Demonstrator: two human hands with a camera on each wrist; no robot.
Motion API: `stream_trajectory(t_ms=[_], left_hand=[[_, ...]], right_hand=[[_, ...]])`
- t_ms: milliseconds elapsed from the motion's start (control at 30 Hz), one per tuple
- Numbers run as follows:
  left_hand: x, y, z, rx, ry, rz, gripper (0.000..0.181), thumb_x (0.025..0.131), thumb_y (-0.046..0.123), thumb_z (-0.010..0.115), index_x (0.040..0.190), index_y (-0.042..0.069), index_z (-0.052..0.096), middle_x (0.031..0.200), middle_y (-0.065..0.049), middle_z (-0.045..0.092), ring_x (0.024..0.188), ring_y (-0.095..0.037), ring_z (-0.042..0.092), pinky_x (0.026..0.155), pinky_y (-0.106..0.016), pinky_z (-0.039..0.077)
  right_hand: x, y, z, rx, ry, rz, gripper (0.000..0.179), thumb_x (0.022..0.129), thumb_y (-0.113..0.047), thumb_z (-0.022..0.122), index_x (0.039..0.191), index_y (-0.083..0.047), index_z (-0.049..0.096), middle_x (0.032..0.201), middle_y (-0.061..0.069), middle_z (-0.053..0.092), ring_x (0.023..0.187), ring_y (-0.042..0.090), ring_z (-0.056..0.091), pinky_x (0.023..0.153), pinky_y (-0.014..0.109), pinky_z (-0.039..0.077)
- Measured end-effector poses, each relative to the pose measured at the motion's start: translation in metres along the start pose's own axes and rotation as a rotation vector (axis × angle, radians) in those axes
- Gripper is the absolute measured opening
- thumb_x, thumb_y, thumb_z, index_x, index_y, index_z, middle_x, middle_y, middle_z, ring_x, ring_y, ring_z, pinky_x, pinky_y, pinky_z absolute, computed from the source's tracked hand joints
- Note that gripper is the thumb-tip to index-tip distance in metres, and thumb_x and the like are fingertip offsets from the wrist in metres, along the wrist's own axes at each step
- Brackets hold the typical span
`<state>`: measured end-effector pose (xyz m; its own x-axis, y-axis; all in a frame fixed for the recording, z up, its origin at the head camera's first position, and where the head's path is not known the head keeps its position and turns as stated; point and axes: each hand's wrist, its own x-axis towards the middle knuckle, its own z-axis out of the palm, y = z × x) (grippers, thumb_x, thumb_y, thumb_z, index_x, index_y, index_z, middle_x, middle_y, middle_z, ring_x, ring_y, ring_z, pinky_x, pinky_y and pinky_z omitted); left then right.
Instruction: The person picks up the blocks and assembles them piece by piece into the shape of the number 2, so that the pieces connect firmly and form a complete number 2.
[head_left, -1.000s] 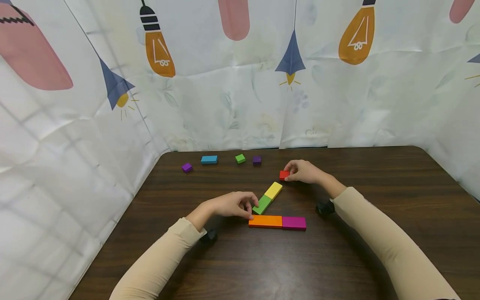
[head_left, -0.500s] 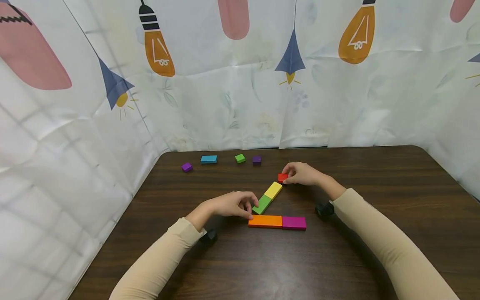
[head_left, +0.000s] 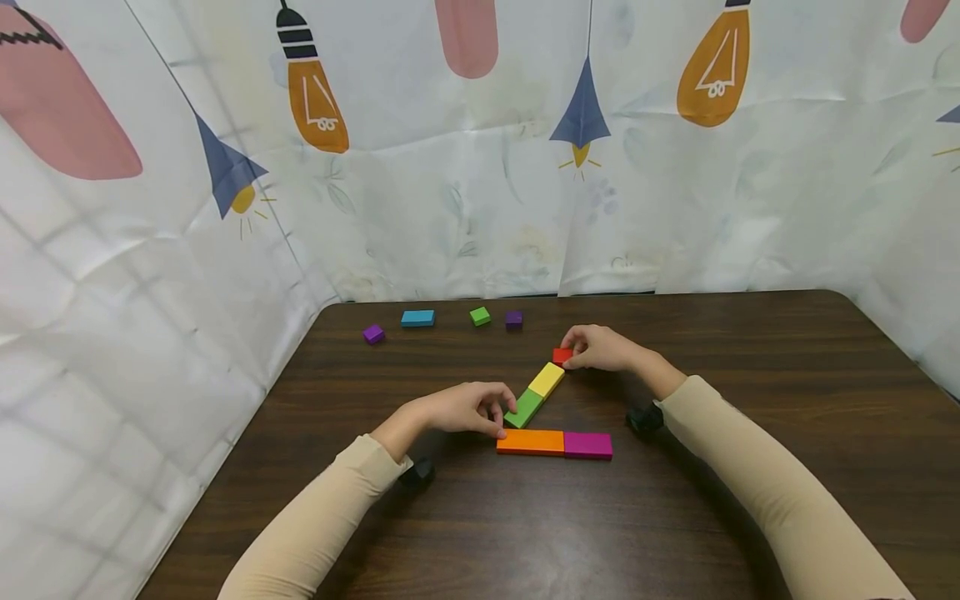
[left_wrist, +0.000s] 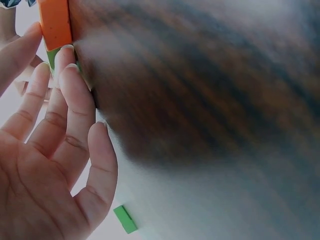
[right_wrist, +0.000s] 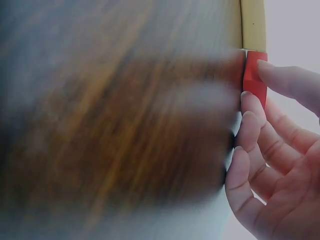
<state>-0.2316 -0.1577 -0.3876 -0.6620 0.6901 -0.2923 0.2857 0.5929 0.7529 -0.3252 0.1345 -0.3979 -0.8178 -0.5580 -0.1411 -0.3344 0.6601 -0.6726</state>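
My right hand (head_left: 603, 347) pinches a small red block (head_left: 560, 356) between thumb and fingers, at the far end of a yellow block (head_left: 547, 380). In the right wrist view the red block (right_wrist: 255, 77) sits right against the yellow block's end (right_wrist: 254, 25). The yellow block lines up slantwise with a green block (head_left: 523, 409). Fingers of my left hand (head_left: 459, 408) rest at the green block's near end, while its thumb touches the left end of an orange block (head_left: 530, 442). A magenta block (head_left: 588, 446) continues the orange one to the right.
Along the back of the dark wooden table (head_left: 525, 525) lie a purple block (head_left: 374, 334), a blue block (head_left: 417, 318), a small green block (head_left: 480, 317) and a dark purple block (head_left: 513, 320). A patterned curtain (head_left: 465, 208) hangs behind the table.
My right hand has brought the red block a short way left and nearer, up to the yellow block's end. The left hand keeps its place.
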Motion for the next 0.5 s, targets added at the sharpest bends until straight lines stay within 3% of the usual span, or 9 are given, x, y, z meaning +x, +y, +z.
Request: stream_trajectory(t_ms=[500], left_hand=[[0.0009,-0.0013,0.0004,-0.003,0.005,-0.004,0.029,0.097,0.010,0.073,0.123,0.010,0.060,0.089,0.001,0.066,0.073,-0.012,0.057,0.074,-0.025,0.047]], right_hand=[[-0.0006,-0.0011,-0.0008,0.018,-0.027,0.006,0.035,0.101,-0.021,0.067,0.127,0.001,0.059,0.093,0.008,0.066,0.076,0.019,0.058,0.072,0.031,0.050]])
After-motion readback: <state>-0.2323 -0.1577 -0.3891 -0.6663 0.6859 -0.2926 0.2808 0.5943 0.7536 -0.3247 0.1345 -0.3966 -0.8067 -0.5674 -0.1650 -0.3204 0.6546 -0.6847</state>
